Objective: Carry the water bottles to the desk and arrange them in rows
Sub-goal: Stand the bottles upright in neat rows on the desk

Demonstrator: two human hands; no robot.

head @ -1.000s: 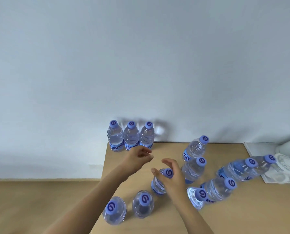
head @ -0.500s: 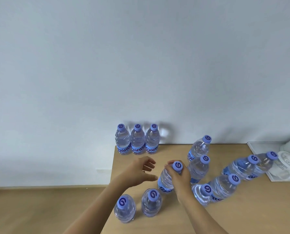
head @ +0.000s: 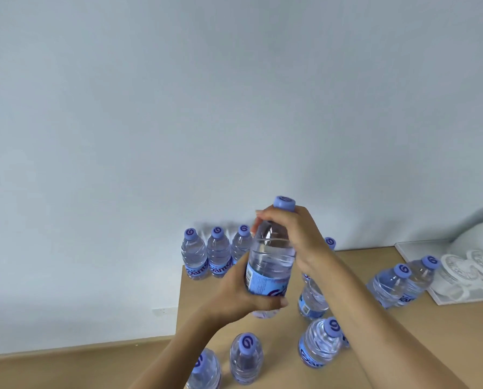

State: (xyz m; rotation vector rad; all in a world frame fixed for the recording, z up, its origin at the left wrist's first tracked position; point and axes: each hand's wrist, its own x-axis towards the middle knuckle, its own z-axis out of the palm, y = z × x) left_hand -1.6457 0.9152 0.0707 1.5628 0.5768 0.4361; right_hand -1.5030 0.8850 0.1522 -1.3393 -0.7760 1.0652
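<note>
A water bottle (head: 271, 262) is held upright above the counter (head: 403, 332), right hand (head: 296, 234) wrapped at its neck, left hand (head: 243, 293) curled round its base, far-left row of bottles (head: 216, 255) just beyond.

Soft, even daylight fills the scene, cool and bluish on the wall (head: 234, 108), with no hard highlights. The row of three bottles (head: 217, 255) at the desk's (head: 403, 346) back left corner throws faint, smeared shadows up the wall behind it (so the light comes from the viewer's side). Small glints sit on the held bottle (head: 271, 259). Wide-angle distortion splays the bottles outward toward the frame's edges. The white objects (head: 465, 265) at the right edge look soft and washed out.
</note>
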